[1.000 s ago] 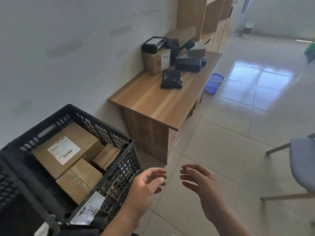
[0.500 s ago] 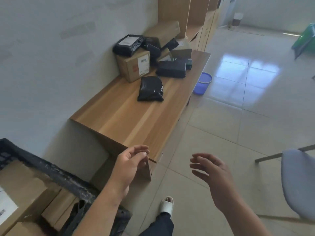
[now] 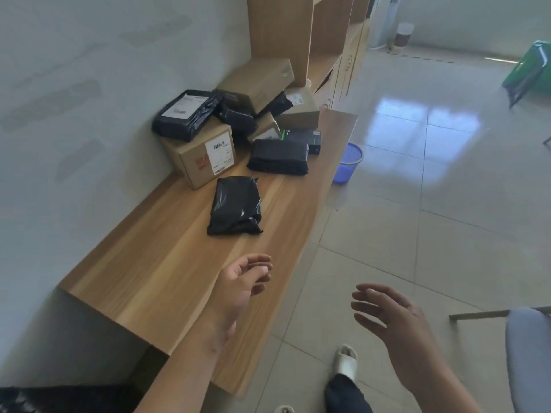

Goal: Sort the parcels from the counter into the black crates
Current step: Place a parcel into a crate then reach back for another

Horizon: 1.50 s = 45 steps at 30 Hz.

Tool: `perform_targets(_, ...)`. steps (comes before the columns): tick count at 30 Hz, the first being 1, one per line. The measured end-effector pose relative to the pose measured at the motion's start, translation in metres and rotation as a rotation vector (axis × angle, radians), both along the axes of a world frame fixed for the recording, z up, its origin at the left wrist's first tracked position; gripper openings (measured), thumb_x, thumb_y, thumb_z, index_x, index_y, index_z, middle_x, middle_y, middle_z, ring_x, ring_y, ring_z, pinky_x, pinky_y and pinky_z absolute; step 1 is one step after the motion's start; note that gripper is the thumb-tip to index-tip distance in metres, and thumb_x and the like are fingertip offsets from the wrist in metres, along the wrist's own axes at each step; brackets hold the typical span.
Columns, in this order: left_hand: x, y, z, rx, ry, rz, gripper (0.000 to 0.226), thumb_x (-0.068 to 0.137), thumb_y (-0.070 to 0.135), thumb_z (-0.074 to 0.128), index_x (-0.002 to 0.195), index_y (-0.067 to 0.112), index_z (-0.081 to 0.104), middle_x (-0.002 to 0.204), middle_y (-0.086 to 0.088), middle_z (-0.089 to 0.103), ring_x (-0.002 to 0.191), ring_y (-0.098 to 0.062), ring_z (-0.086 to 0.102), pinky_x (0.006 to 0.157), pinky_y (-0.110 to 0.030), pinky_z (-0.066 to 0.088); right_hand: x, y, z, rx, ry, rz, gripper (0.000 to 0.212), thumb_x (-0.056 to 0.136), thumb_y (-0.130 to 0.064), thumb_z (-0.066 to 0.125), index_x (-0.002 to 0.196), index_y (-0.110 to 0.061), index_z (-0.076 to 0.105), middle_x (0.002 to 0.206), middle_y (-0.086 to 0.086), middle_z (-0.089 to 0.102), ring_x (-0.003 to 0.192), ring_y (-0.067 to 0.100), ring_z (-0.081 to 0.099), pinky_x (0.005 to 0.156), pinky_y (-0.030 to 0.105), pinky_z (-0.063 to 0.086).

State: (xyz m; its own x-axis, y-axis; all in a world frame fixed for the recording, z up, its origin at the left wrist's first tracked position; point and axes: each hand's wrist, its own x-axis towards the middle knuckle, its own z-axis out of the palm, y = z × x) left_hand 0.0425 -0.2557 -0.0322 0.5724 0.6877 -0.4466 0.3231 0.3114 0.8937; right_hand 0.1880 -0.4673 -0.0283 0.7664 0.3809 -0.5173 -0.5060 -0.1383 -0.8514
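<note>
A wooden counter (image 3: pixel 155 272) runs along the wall. A black plastic-wrapped parcel (image 3: pixel 235 205) lies nearest on it. Behind it sits a flat black parcel (image 3: pixel 278 157), a labelled cardboard box (image 3: pixel 202 155) with a black mailer (image 3: pixel 186 113) on top, and a heap of more boxes and black bags (image 3: pixel 262 93). My left hand (image 3: pixel 243 280) hovers over the counter's near part, fingers relaxed, holding nothing. Off the counter's front edge my right hand (image 3: pixel 390 318) hangs over the floor, empty too. Only a corner of a black crate (image 3: pixel 35 399) shows at the bottom left.
A blue wastebasket (image 3: pixel 347 162) stands on the tiled floor by the counter's far end. Wooden shelving (image 3: pixel 301 34) rises behind the parcels. A grey chair (image 3: pixel 527 353) is at the right edge. My foot in a white slipper (image 3: pixel 346 362) is on the floor below.
The view has swung from the crate of cardboard boxes to the counter and come closer to it. Both empty hands have moved forward toward the parcels.
</note>
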Motion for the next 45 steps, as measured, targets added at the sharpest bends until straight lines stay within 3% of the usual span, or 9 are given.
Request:
perform_targets(10, 0.122, 0.082, -0.015, 0.039, 0.192, 0.236, 0.016, 0.100, 0.012, 0.062, 0.108, 0.018, 0.074, 0.113, -0.011, 0.073, 0.110, -0.028, 0.068, 0.096, -0.041, 0.058, 0.191, 0.122, -0.018, 0.051, 0.099, 0.211, 0.018, 0.100, -0.005, 0.058, 0.098, -0.001, 0.076, 0.088, 0.012, 0.076, 0.087, 0.028, 0.072, 0.079, 0.038, 0.055)
perform_targets(14, 0.161, 0.126, -0.005, 0.090, 0.195, 0.361, 0.017, 0.101, 0.014, 0.062, 0.111, 0.021, 0.073, 0.116, -0.005, 0.071, 0.111, -0.022, 0.066, 0.092, -0.035, 0.057, 0.253, 0.185, -0.016, 0.047, 0.140, 0.370, 0.017, 0.100, -0.004, 0.057, 0.098, -0.002, 0.073, 0.089, 0.014, 0.075, 0.085, 0.028, 0.070, 0.077, 0.037, 0.055)
perform_targets(18, 0.172, 0.162, -0.001, 0.145, 0.212, 0.505, 0.017, 0.100, 0.018, 0.062, 0.112, 0.027, 0.070, 0.115, 0.000, 0.068, 0.112, -0.015, 0.064, 0.095, -0.034, 0.054, 0.283, 0.252, -0.016, -0.028, 0.148, 0.499, 0.015, 0.101, -0.009, 0.060, 0.102, -0.004, 0.073, 0.101, 0.017, 0.075, 0.094, 0.030, 0.072, 0.079, 0.037, 0.057)
perform_targets(23, 0.172, 0.207, -0.022, 0.151, 0.246, 0.704, 0.015, 0.102, 0.023, 0.062, 0.115, 0.027, 0.066, 0.118, 0.005, 0.066, 0.114, -0.014, 0.063, 0.098, -0.034, 0.051, 0.293, 0.316, -0.011, -0.064, 0.070, 0.710, 0.016, 0.101, -0.013, 0.061, 0.100, -0.008, 0.076, 0.097, 0.013, 0.077, 0.094, 0.028, 0.074, 0.085, 0.039, 0.061)
perform_targets(30, 0.176, 0.319, -0.055, 0.038, 0.252, 0.832, 0.064, 0.096, 0.057, 0.061, 0.148, 0.025, 0.045, 0.151, -0.001, 0.050, 0.134, -0.026, 0.050, 0.114, -0.047, 0.041, 0.296, 0.396, -0.015, -0.248, -0.087, 0.924, 0.015, 0.100, -0.014, 0.062, 0.098, -0.012, 0.077, 0.100, 0.012, 0.076, 0.095, 0.025, 0.074, 0.088, 0.039, 0.061)
perform_targets(37, 0.205, 0.405, -0.067, -0.002, 0.125, 0.982, 0.084, 0.095, 0.051, 0.065, 0.161, 0.019, 0.024, 0.165, -0.004, 0.031, 0.149, -0.028, 0.034, 0.117, -0.050, 0.031, 0.279, 0.493, -0.005, -0.238, -0.062, 0.939, 0.012, 0.098, -0.009, 0.063, 0.101, -0.012, 0.074, 0.105, 0.016, 0.077, 0.096, 0.029, 0.075, 0.089, 0.042, 0.061)
perform_targets(40, 0.213, 0.415, -0.074, -0.049, 0.080, 1.007, 0.074, 0.099, 0.036, 0.067, 0.159, 0.019, 0.028, 0.144, 0.007, 0.048, 0.130, -0.016, 0.046, 0.106, -0.038, 0.039, 0.263, 0.543, 0.001, -0.195, 0.032, 0.904, 0.008, 0.101, -0.014, 0.062, 0.106, -0.012, 0.068, 0.110, 0.012, 0.074, 0.103, 0.029, 0.072, 0.092, 0.041, 0.061)
perform_targets(43, 0.215, 0.414, -0.079, -0.073, 0.029, 1.023, 0.062, 0.099, 0.027, 0.067, 0.152, 0.020, 0.036, 0.107, 0.017, 0.055, 0.097, -0.006, 0.057, 0.084, -0.027, 0.047, 0.243, 0.594, -0.002, -0.141, 0.187, 0.877, 0.026, 0.103, -0.018, 0.061, 0.128, -0.011, 0.059, 0.122, 0.009, 0.065, 0.113, 0.029, 0.068, 0.098, 0.042, 0.058)
perform_targets(45, 0.214, 0.414, -0.083, -0.063, 0.023, 1.017, 0.063, 0.100, 0.028, 0.066, 0.154, 0.021, 0.034, 0.111, 0.012, 0.060, 0.087, 0.001, 0.055, 0.074, -0.023, 0.047, 0.227, 0.625, -0.004, -0.107, 0.269, 0.907, 0.034, 0.101, -0.020, 0.065, 0.133, -0.015, 0.054, 0.126, 0.009, 0.056, 0.119, 0.032, 0.063, 0.104, 0.046, 0.054)
